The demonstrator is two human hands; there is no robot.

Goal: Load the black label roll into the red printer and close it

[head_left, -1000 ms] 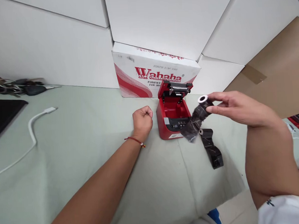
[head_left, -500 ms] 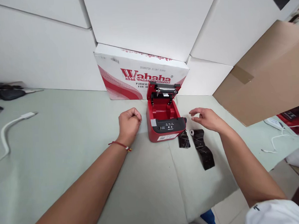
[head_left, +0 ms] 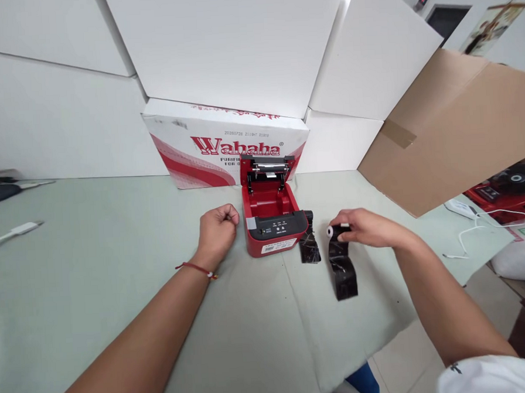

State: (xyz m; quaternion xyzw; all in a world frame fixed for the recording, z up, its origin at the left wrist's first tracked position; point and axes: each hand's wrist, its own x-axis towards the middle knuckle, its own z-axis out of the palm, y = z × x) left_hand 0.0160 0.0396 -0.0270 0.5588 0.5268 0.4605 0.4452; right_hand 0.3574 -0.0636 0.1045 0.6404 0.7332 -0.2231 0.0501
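Note:
A small red label printer (head_left: 275, 246) stands on the table with its lid (head_left: 267, 166) raised and its inner bay bare. My left hand (head_left: 218, 231) rests in a fist just left of the printer, nothing visible in it. On the other side, my right hand (head_left: 370, 227) pinches the top of a black roll (head_left: 343, 268) with a white core, its loose strip trailing toward me on the cloth. A second black strip (head_left: 310, 250) lies against the printer's right side, partly hidden behind it.
Behind the printer leans a white and red Wahaha carton (head_left: 190, 159), with white panels above it. A brown cardboard sheet (head_left: 452, 128) stands at the right. White cables (head_left: 462, 239) lie at right and left. Dark keys (head_left: 0, 192) sit far left.
My right hand has come down and closed on the black roll, which it was apart from before. The left fist stays beside the printer. The view has shifted to the right.

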